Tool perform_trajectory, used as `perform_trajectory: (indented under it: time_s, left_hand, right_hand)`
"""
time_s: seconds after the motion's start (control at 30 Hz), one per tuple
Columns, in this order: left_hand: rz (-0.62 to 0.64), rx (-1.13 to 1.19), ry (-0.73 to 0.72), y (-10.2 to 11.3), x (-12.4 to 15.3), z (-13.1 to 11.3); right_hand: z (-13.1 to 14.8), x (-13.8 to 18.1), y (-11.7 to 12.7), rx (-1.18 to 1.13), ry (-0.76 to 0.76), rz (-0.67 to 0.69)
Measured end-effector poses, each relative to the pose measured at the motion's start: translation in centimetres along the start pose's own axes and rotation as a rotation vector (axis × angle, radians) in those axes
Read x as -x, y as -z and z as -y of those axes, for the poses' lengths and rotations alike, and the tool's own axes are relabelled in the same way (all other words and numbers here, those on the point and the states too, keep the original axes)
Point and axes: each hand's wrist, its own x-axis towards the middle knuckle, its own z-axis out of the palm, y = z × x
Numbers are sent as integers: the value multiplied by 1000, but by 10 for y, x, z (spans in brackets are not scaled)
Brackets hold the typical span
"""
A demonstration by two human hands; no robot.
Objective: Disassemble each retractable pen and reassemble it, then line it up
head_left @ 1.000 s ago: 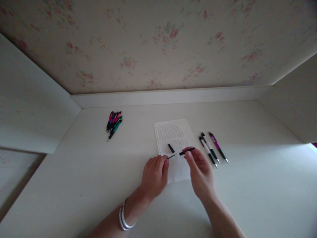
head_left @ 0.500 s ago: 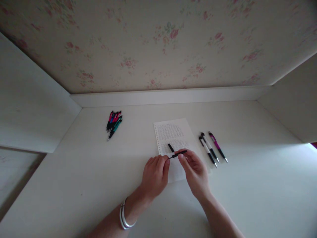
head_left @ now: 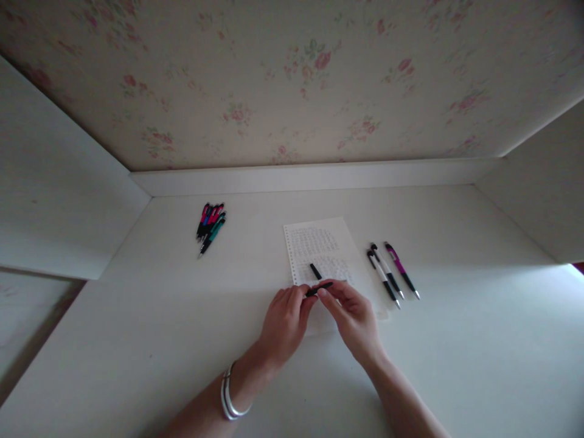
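My left hand [head_left: 285, 322] and my right hand [head_left: 351, 316] meet over the near end of a written sheet of paper [head_left: 319, 246]. Both pinch a thin black pen barrel [head_left: 319, 288] between their fingertips; my left hand grips its left end, my right hand its right part. What lies inside the barrel is hidden by the fingers. A short black pen piece [head_left: 315, 271] lies loose on the paper just beyond the hands.
Three pens [head_left: 392, 277], two white-and-black and one magenta, lie to the right of the paper. A bundle of coloured pens [head_left: 210, 222] lies at the back left of the white desk [head_left: 137, 340]. White side panels and a flowered wall enclose the desk.
My right hand has slid left along the pen toward my left hand. The thin refill that showed between the hands is now covered by the black barrel.
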Motion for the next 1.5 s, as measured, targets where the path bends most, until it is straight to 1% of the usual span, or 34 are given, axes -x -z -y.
perform_trajectory:
  time_s: [0.2,0.37,0.5,0.6,0.77,0.83,0.9,1.0,1.1,1.2,1.27,1.33,1.5]
  left_hand:
    - [5,3,-33,1,-2,-1]
    - [14,-83,-69,1,-1,0]
    - [9,-130,-76,0,1,0]
    - [7,-91,-67,0,2,-1]
    - [48,-51,-43,3,1,-4]
    - [50,-46,-38,4,0,-5]
    - [51,-34,-47,5,1,-5]
    - [59,-6,-44,4,3,-5]
    - [76,4,-41,3,3,-5]
    - [79,-27,-54,4,2,-6]
    - [76,-26,-43,6,0,-7]
    - [74,10,-30,6,0,-7]
    - [91,31,19,4,2,-5]
  right_hand:
    - [-1,-1,1,20,-37,12]
    - [-1,-3,2,87,-23,31]
    - [-1,-2,3,81,-13,26]
    - [-1,-1,2,24,-16,1]
    - [1,0,3,-218,-64,6]
    - [1,-1,3,-251,-67,-1]
    - [0,-2,4,-226,-58,-20]
    - [0,-3,4,-128,-43,-72]
    - [1,-2,4,-61,-1,-107]
    - [2,-1,3,-117,41,-64]
    - [2,0,2,-170,36,-16]
    - [0,1,2,-186,19,3]
    - [-4,-3,3,-105,-15,-80]
